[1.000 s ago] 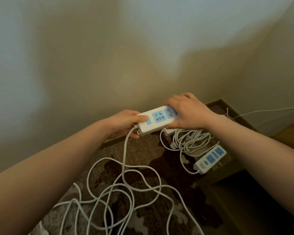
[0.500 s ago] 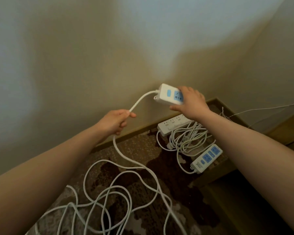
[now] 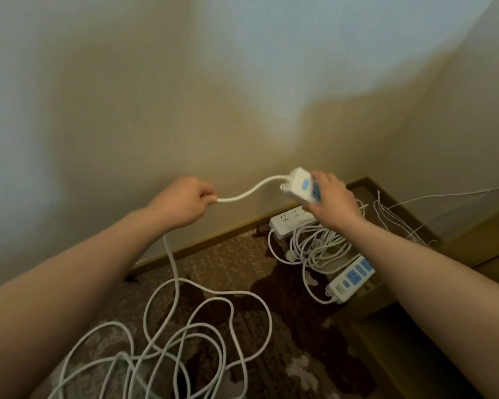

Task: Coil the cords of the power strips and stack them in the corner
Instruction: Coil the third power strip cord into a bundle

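Observation:
My right hand (image 3: 333, 203) grips a white power strip (image 3: 298, 184) with blue sockets, held up in front of the wall. Its white cord (image 3: 248, 194) runs left to my left hand (image 3: 183, 201), whose fingers are curled round it. From there the cord drops to the carpet and lies in loose tangled loops (image 3: 190, 326). In the corner lie a white power strip (image 3: 288, 221) by the skirting, a bundle of coiled cord (image 3: 317, 246), and a white strip with blue sockets (image 3: 350, 279).
Two walls meet at the right behind the corner. A wooden skirting board (image 3: 213, 239) runs along the wall base. Thin white wires (image 3: 398, 217) trail in from the right. A dark wooden ledge (image 3: 400, 335) sits at lower right. The carpet (image 3: 236, 260) is patterned brown.
My left hand has let go of the strip's end and slid left along the cord. My right hand has lifted the strip and turned it toward the wall.

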Demonstrator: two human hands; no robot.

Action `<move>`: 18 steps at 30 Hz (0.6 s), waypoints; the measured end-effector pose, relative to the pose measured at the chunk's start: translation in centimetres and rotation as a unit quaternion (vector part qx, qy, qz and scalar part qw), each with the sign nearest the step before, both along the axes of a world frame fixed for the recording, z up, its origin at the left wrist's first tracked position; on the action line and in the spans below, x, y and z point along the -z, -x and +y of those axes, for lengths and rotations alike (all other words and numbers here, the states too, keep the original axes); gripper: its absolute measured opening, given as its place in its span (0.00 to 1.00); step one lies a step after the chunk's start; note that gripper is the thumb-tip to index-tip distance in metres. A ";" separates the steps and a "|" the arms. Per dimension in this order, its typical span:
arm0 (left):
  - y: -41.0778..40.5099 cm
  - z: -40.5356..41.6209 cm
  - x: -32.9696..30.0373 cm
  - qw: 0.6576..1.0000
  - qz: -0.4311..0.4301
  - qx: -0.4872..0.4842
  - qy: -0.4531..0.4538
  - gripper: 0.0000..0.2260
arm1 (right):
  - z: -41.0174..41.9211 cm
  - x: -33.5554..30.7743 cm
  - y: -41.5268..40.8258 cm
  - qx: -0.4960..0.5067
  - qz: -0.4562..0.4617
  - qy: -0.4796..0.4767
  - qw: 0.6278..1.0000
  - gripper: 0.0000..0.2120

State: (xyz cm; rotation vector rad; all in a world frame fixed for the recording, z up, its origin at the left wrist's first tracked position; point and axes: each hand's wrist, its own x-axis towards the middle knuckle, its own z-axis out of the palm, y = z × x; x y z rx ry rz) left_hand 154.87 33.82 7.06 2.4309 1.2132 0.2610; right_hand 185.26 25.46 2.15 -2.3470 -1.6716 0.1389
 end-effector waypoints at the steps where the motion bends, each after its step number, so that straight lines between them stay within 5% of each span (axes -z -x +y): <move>1: 0.3 0.1 1.1 1.000 0.012 0.001 0.007 0.09 | -0.3 1.1 0.1 -0.016 -0.027 0.031 0.999 0.34; 7: 2.4 0.4 6.2 0.985 0.082 0.061 0.137 0.09 | -0.3 4.8 0.6 -0.091 -0.131 0.122 0.980 0.29; 14: 2.7 1.8 6.2 0.972 -0.175 -0.022 0.153 0.12 | 3.3 2.0 -2.3 -0.026 -0.240 0.075 0.967 0.34; 18: 0.6 0.8 8.5 0.992 -0.056 -0.003 0.109 0.11 | 3.9 3.6 -2.6 -0.049 -0.296 0.140 0.944 0.34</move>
